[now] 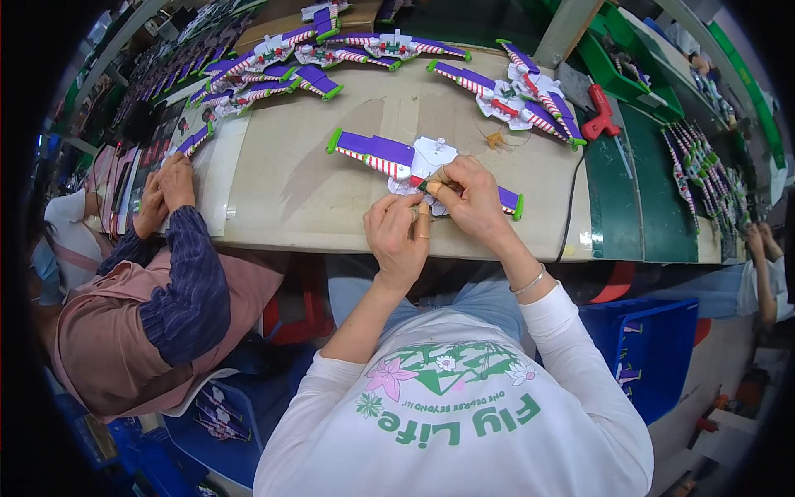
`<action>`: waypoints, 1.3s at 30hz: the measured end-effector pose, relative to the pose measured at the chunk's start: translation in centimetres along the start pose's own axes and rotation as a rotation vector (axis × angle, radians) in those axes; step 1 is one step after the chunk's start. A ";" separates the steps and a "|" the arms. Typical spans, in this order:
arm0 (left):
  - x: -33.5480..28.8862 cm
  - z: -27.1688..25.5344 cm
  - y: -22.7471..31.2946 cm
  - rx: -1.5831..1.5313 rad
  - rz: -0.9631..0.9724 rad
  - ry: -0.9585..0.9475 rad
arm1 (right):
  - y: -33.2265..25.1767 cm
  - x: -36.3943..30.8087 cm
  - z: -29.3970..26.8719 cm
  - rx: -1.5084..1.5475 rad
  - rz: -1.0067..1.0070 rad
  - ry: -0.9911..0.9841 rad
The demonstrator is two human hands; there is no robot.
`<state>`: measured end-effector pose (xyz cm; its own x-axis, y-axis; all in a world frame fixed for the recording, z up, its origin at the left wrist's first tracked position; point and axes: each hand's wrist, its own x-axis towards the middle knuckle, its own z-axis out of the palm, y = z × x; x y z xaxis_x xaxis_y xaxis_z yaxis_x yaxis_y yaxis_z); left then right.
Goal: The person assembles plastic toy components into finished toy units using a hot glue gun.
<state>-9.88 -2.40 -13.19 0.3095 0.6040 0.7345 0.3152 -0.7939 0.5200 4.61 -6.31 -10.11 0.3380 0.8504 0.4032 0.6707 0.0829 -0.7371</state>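
Observation:
In front of me on the table lies a toy wing assembly, with purple panels, red-and-white striped edges, green tips and a white middle. My right hand bends over its middle, the thumb and fingers closed on the part by a small red and green piece. Close beside it, at the near edge of the white middle, my left hand has its fingertips pinched together. Whatever the left fingertips hold is hidden. Tan coverings wrap some of my fingers.
More winged toys stand at the back left and back right. Near a red glue gun lie thin wires. A black cable crosses the table at right. A co-worker's hands work at left. Blue bins stand below.

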 end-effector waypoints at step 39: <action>8.8 -5.0 -10.3 -0.110 -0.257 -0.471 | 7.2 4.7 -14.1 -0.679 0.027 0.359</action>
<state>-14.89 10.74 -9.92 0.6113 0.7256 0.3160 0.3460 -0.6041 0.7179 20.35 -9.05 -5.87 0.4760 0.6171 0.6266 0.8782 -0.3718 -0.3010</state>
